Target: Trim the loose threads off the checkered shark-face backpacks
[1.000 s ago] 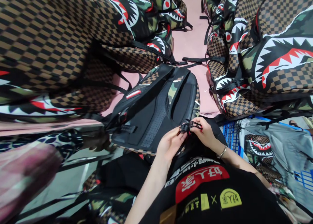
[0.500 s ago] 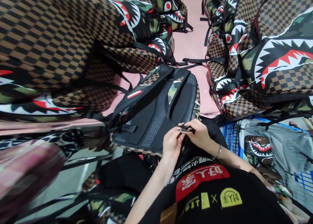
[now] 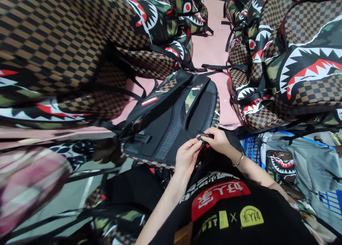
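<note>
A backpack [image 3: 171,131] lies back side up in front of me, its black padded back and shoulder straps showing and a checkered edge around it. My left hand [image 3: 187,154] is closed in a pinch at its near right corner, on what looks like the end of a black strap [image 3: 201,150]. Just beside it, my right hand [image 3: 217,141] is closed around small dark thread snips [image 3: 205,134], whose pointed tips reach left over the left fingertips. The fingers partly hide both the strap end and the snips.
Checkered backpacks with shark mouths are heaped on the pink table [image 3: 211,49], in a left pile [image 3: 66,45] and a right pile [image 3: 307,59]. A blue crate [image 3: 249,148] with a grey plastic bag [image 3: 315,163] stands at right. A person's plaid sleeve [image 3: 29,184] shows at left.
The snips in my right hand have turned, so their pointed tips now stand out above my left fingers. My left hand has shifted slightly left and down. The backpack stays in place.
</note>
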`<state>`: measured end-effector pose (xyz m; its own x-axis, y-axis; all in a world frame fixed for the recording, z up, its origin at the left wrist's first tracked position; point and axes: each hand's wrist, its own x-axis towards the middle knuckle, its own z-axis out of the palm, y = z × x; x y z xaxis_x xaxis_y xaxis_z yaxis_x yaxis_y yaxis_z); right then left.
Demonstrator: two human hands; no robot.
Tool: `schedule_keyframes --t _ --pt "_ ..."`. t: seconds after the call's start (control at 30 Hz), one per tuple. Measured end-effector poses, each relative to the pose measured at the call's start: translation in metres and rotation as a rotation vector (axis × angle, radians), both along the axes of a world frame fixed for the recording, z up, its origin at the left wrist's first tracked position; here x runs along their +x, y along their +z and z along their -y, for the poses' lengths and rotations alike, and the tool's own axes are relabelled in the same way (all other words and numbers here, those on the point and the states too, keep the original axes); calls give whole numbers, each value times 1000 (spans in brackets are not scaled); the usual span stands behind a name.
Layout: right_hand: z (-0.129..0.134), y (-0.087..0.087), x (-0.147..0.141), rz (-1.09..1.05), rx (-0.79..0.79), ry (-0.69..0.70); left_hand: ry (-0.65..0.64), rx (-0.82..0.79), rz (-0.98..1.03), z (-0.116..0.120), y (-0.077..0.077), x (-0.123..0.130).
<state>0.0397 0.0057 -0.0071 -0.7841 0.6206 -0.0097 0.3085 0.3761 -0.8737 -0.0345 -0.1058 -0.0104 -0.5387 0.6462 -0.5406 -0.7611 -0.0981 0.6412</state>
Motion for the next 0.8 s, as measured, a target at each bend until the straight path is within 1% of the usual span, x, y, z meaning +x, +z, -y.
schedule_keyframes --t 0.13,0.2,0.3,0.4,0.5,0.57,0.7,0.73,0.8 --pt "0 -7 0 1 -137 11 79 -3 -31 -4 -2 4" --pt "1 -8 1 -23 -163 -11 115 -8 -71 -7 -2 6" --pt "3 -3 3 -98 -79 -85 138 -37 -147 -10 -4 8" --pt "3 5 2 -124 44 -44 114 -82 -278 -10 -6 8" --pt "1 4 -3 -89 84 -7 65 -111 -334 -8 -11 6" --pt "-1 -2 -7 -55 33 3 66 -116 -297 -6 -13 5" --pt "-5 -16 -14 -9 -213 63 78 -77 -180 -5 -13 3" --pt "-5 -18 -15 -12 -261 71 70 -67 -154 -5 -12 3" --pt "-6 -18 -14 -39 -309 69 45 -49 -107 -5 -10 1"
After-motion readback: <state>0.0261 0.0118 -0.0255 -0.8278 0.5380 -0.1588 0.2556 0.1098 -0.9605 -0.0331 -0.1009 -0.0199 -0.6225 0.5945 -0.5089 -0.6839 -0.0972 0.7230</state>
